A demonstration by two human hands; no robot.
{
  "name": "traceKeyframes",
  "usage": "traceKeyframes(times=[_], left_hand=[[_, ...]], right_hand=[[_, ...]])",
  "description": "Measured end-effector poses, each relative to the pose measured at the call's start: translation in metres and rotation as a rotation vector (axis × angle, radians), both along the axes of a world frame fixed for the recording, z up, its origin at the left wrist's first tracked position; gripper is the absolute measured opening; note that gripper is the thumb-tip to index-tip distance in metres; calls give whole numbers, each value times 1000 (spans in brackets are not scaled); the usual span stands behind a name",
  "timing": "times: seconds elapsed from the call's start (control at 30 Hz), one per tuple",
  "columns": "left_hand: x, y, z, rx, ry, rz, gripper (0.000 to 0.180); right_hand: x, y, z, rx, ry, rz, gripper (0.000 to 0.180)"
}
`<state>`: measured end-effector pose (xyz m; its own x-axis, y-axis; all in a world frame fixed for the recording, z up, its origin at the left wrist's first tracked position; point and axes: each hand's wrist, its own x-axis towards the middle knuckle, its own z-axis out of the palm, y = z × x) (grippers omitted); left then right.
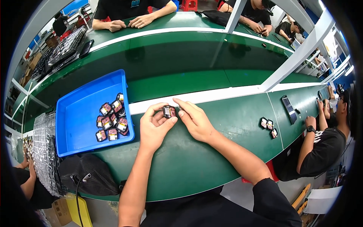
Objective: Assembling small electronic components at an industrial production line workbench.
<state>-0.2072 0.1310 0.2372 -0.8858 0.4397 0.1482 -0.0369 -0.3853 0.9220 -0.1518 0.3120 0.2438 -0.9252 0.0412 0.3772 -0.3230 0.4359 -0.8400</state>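
A long green surface (181, 159) curves across the view. At 9 o'clock on it sits one blue tray (75, 113) with about nine small dark parts (111, 122) piled in its right side. Three more parts (268, 126) lie at 3 o'clock. The left hand (153, 128) pinches one small part (169, 111) at the middle, held just above the surface. The right hand (194, 119) touches it from the right with narrow fingers. Both hands are equally close.

Dark flat phone screen (289, 108) on green belt at right; yellow-brown cardboard boxes (60, 210) at floor, lower left.
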Motion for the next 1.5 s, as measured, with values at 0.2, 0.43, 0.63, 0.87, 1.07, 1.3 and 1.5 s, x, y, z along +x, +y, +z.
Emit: traceKeyframes(times=[0.2, 0.43, 0.63, 0.87, 1.07, 1.3, 1.5], left_hand=[[-2, -3, -4, 29, -16, -1, 51], [0, -2, -1, -31, -16, -1, 52], [-2, -2, -2, -55, 29, 3, 53], [-2, -3, -3, -63, 16, -1, 53], [-2, -4, 0, -101, 0, -25, 53], [-4, -4, 0, -19, -38, -9, 49], [-3, -4, 0, -2, -51, -4, 48]], right_hand=[[9, -10, -2, -43, -73, 47, 34], [5, -6, -4, -23, -30, -50, 25], [6, -7, -1, -25, -22, -62, 23], [7, -9, 0, -49, -5, -67, 22], [6, -7, -4, -45, 20, -77, 19], [4, -8, -3, -110, -32, -126, 18], [7, -10, 8, 129, 100, -179, 19]])
